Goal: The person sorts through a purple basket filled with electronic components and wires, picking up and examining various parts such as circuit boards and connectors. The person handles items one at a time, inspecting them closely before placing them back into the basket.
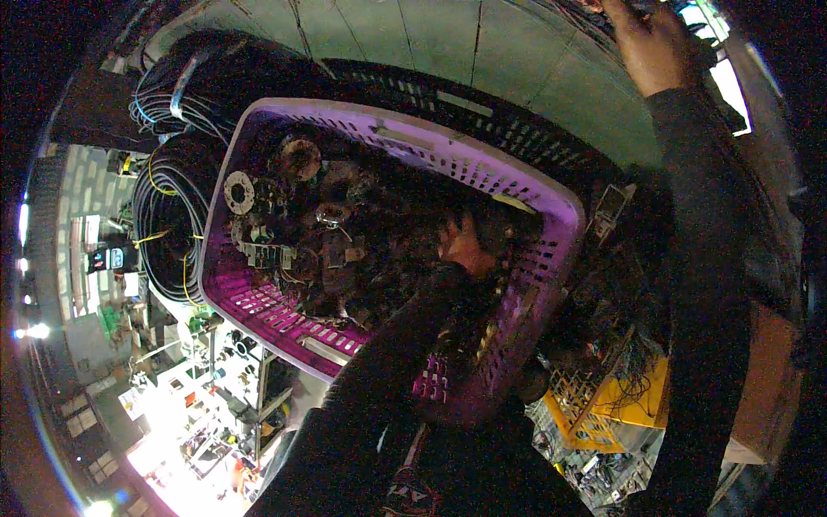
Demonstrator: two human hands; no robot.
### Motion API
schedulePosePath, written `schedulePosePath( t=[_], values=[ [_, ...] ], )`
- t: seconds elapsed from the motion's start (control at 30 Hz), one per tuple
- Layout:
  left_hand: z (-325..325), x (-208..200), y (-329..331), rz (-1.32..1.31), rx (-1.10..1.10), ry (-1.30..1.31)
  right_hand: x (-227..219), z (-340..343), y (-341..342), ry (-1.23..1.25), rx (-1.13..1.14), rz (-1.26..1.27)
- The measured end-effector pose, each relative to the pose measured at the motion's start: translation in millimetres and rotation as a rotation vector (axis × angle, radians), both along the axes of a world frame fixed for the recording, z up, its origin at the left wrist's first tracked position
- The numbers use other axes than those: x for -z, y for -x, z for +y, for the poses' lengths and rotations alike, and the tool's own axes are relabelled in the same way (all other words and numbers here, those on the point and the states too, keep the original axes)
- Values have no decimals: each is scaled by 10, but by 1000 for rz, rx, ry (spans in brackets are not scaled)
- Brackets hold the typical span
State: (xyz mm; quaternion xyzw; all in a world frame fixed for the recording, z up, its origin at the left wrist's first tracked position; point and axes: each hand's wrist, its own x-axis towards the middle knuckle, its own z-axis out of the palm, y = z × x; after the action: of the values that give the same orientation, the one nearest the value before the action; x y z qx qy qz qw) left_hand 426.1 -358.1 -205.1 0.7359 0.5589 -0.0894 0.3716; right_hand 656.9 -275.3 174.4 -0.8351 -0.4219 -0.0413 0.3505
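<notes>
A purple plastic basket [405, 129] with slotted walls sits tilted in front of me, holding a heap of dark, greasy metal parts. My left hand [468, 247] reaches down among them toward the basket's right end. Its fingers look apart, resting on the dark pieces; their tips are partly lost in shadow. Near the basket's left end lie a pale ring with holes [239, 192] and a round rusty part [301, 160]. Raised at the upper right, my right hand [656, 50] has its fingers bent around something at the picture's edge, too cut off to name.
Coils of black cable [170, 233] with yellow ties hang left of the basket. A yellow crate [633, 396] holding wires stands at the lower right, near a brown cardboard box [767, 379]. A brightly lit, cluttered work area [207, 414] shows at the lower left.
</notes>
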Motion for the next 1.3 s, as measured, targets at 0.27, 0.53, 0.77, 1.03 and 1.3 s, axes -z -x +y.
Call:
schedulePosePath(
  t=[0.27, 0.53, 0.77, 1.03, 1.3],
  values=[
    [517, 829, -44, 13, 129, -135, 195, 67, -288, 121, 29, -45],
    [679, -1338, 746, -868, 193, 337, 256, 85, -302, 121, 112, -89],
    [-276, -2452, -244, -542, 451, -167, -141, -43, -127, 340, 1, -73],
    [-876, -1744, -1326, -290, 317, -500, 10, -53, -334, 117, -59, -18],
    [1877, -51, 915, 176, 705, -658, 157, -41, -138, 20, 114, -270]
  ],
)
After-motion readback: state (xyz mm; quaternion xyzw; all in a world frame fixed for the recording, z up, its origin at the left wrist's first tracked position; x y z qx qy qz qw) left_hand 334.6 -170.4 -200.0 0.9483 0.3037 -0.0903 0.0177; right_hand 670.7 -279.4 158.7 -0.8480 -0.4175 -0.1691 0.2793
